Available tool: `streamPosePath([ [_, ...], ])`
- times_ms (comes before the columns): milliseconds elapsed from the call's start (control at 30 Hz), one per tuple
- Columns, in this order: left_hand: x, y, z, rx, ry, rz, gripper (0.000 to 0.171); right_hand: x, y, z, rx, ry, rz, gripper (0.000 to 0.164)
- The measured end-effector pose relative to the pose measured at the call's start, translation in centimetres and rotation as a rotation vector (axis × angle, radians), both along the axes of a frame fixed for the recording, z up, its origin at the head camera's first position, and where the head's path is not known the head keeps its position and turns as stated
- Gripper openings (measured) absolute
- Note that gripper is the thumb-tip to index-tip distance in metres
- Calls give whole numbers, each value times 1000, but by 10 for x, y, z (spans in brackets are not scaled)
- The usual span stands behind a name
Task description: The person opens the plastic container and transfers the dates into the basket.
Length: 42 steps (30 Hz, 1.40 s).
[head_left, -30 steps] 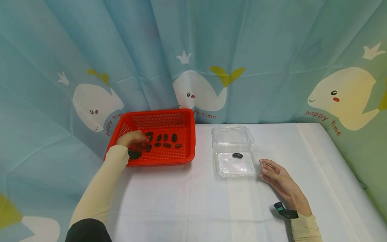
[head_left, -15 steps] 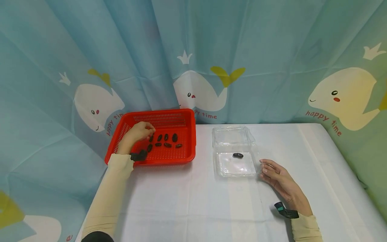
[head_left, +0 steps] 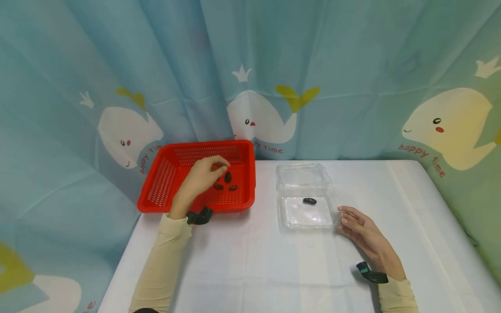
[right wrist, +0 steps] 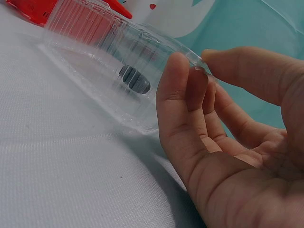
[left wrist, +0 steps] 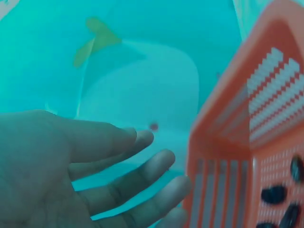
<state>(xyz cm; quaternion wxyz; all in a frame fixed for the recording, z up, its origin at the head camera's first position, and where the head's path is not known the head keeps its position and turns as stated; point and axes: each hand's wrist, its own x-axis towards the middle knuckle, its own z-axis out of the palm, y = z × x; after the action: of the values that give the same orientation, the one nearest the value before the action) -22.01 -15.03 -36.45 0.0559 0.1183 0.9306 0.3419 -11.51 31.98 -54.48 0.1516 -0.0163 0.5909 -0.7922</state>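
Observation:
My left hand (head_left: 203,174) is over the red plastic basket (head_left: 250,191), thumb and index tips near each other just above a dark brown date (head_left: 228,177). Nothing shows between its fingers (left wrist: 159,164) in the left wrist view, where they are loosely bent beside the basket wall. Several dates (left wrist: 274,194) lie on the basket floor; the hand hides some of them in the head view. My right hand (head_left: 364,237) pinches the near right rim of an opened clear plastic clamshell box (right wrist: 102,35), thumb on one side, fingers on the other. Inside the box lies one date (right wrist: 135,80).
The box's lid (head_left: 299,176) lies folded back toward the curtain (head_left: 352,87), which hangs behind the table. A white cloth (head_left: 274,269) covers the table. Basket on the left and box on the right stand apart.
My left hand has moved right across the basket, from its left side to above the dates at its right, uncovering the left part. The right hand keeps its grip on the box.

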Motion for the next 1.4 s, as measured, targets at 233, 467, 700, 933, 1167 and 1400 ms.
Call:
streamPosePath([
  [233,6,35,-12,77,21,-35,19,1,1,0,-17,5,10,35],
  [467,12,69,-27,159,64,-80,17,0,0,-1,1,3,2,35],
  [700,16,99,-45,200,92,-191,17,-1,-1,-2,0,-4,2,35],
  [933,15,119,-64,198,127,-327,21,-1,-3,-1,12,-17,-8,35],
  [1167,15,139,-81,188,133,-405,24,1,-3,-2,13,-26,-7,36],
  [1400,12,159,-97,160,102,-466,31,0,-1,1,7,-13,-5,35],
])
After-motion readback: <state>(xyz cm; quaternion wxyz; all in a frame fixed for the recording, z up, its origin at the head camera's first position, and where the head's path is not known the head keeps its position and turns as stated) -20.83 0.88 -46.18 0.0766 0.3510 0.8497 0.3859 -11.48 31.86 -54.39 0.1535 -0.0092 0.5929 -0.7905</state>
